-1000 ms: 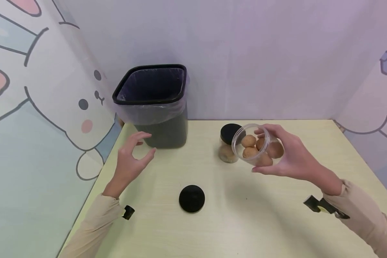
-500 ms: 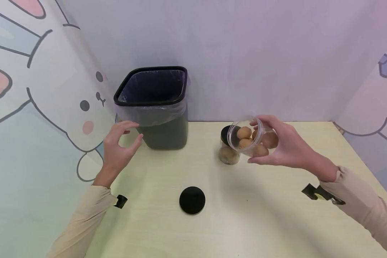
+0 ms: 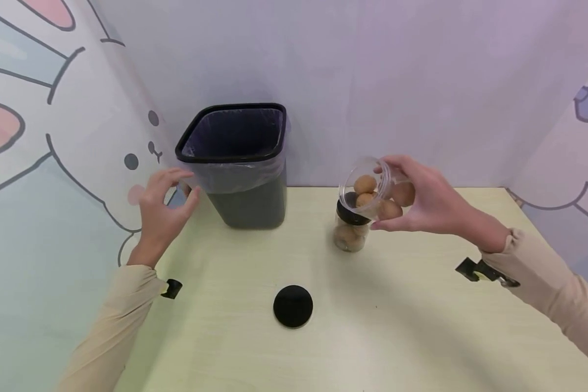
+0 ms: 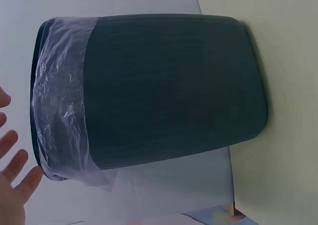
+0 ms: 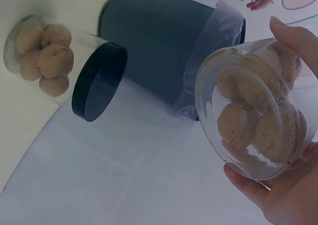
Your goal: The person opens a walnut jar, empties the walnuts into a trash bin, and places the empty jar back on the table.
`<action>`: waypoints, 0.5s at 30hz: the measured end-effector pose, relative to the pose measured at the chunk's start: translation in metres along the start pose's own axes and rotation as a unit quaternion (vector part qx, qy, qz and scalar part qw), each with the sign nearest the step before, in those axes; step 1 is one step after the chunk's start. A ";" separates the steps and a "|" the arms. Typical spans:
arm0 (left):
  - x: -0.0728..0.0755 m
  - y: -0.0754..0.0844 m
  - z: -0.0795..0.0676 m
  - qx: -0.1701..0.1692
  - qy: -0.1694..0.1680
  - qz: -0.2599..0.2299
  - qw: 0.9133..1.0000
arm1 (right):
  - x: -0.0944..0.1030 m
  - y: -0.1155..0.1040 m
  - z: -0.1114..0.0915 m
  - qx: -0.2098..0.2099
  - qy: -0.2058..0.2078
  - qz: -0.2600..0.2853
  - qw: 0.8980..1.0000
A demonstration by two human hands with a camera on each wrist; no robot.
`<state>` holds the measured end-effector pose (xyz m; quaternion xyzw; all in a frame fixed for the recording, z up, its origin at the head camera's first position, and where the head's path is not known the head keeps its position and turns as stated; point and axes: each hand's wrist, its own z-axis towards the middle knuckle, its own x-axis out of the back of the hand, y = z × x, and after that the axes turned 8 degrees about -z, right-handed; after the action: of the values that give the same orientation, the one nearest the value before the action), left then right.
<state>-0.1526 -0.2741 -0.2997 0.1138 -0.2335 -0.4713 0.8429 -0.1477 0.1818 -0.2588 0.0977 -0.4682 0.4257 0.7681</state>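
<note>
My right hand (image 3: 433, 198) grips a clear plastic jar (image 5: 248, 111) that has no lid on it and holds several walnuts (image 5: 238, 123). The jar is tilted in the air, its mouth facing left in the head view. Just behind and below it, a second clear jar (image 3: 349, 237) with a black lid stands upright on the table, walnuts inside. Off to the left, my left hand (image 3: 160, 215) hovers with thumb and fingers spread apart and nothing between them. Beside that hand is a dark grey trash bin (image 3: 255, 207) with a black rim.
A loose round black lid (image 3: 293, 306) lies on the pale wooden table (image 3: 235, 348) at the front middle. A thin plastic bag (image 4: 62, 101) lines the bin and folds over its rim. White curtain walls with cartoon rabbits enclose the table's back and sides.
My right hand has raised the jar of walnuts and shifted it slightly left, over the lidded jar in this view. My left hand has moved up and left, away from the bin.
</note>
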 end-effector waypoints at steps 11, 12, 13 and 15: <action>0.003 -0.004 0.019 -0.003 0.010 0.020 1.000 | -0.004 0.004 0.019 -0.016 -0.031 -0.023 0.999; 0.004 -0.009 0.020 -0.004 0.008 0.021 1.000 | -0.005 0.004 0.020 -0.017 -0.035 -0.023 0.999; 0.005 -0.013 0.020 -0.004 0.005 0.023 1.000 | -0.005 0.004 0.022 -0.017 -0.037 -0.023 0.999; 0.008 -0.023 0.021 -0.004 0.000 0.027 1.000 | -0.006 0.003 0.026 -0.017 -0.042 -0.026 0.999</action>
<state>-0.1769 -0.2920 -0.2886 0.1037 -0.2346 -0.4497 0.8555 -0.1679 0.1662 -0.2505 0.1142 -0.5044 0.3931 0.7602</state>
